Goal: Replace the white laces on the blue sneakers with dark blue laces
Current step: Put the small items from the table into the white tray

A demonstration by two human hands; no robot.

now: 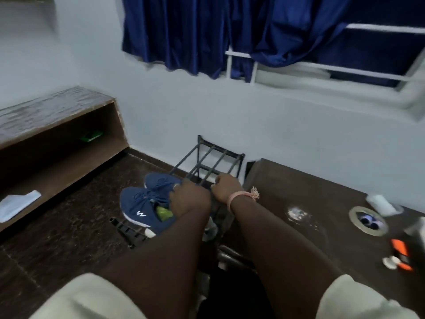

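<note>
Two blue sneakers (141,204) with white soles and dark blue laces lie side by side on a black shoe rack (208,157) by the wall, toes pointing left. Something green (163,211) shows inside the nearer shoe. My left hand (189,199) is on the sneakers' openings and grips them; its fingertips are hidden behind the hand. My right hand (226,187), with a pink thread band on the wrist, has its fingers curled over the front bar of the rack's top tier, just right of the shoes.
A dark table (299,199) at the right carries a tape roll (368,221), an orange item (401,254) and a small white packet (379,203). A low wooden shelf (57,139) stands at the left. The floor is dark tile (69,226); blue curtains hang above.
</note>
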